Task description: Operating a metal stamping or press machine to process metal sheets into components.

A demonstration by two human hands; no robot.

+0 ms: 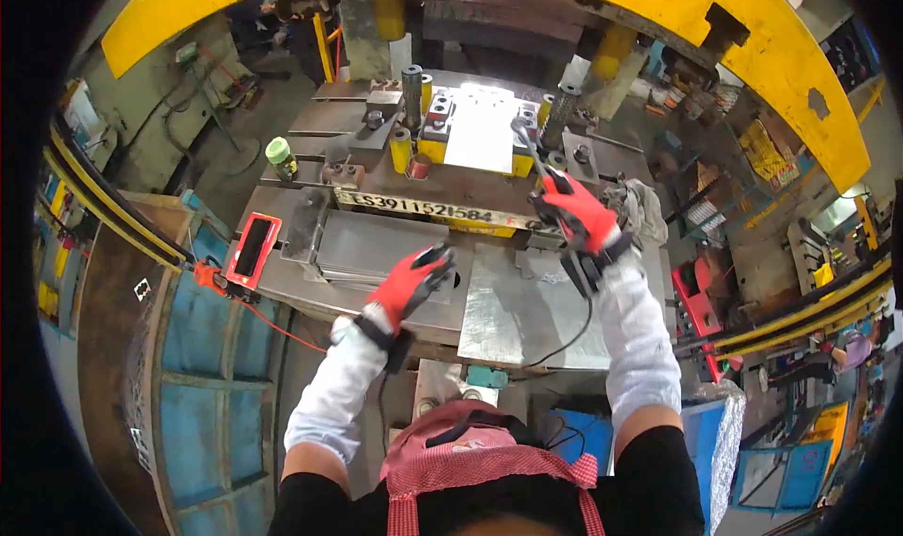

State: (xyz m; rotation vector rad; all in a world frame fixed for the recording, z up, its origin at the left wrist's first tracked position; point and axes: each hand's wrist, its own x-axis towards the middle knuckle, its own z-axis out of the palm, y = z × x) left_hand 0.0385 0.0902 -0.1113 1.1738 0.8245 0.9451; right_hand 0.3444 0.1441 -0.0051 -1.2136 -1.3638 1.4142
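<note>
My right hand [576,212], in a red and black glove, is closed round a thin metal rod with a rounded tip [529,141]. The rod's tip reaches the right edge of a bright flat metal plate [480,136], which lies on the die [433,149] inside the press. I cannot tell whether tip and plate touch. My left hand [414,280], gloved alike, is at the right end of a stack of grey metal sheets [367,244]. Its fingers are loosely bent and partly spread, with nothing visible in them.
The yellow press frame [800,75] arches overhead; dark guide posts [412,99] flank the die. A bare metal sheet [508,310] lies in front of my right hand. A green-capped bottle [280,157], a red-framed case [253,249] and a grey rag [641,212] are on the press table.
</note>
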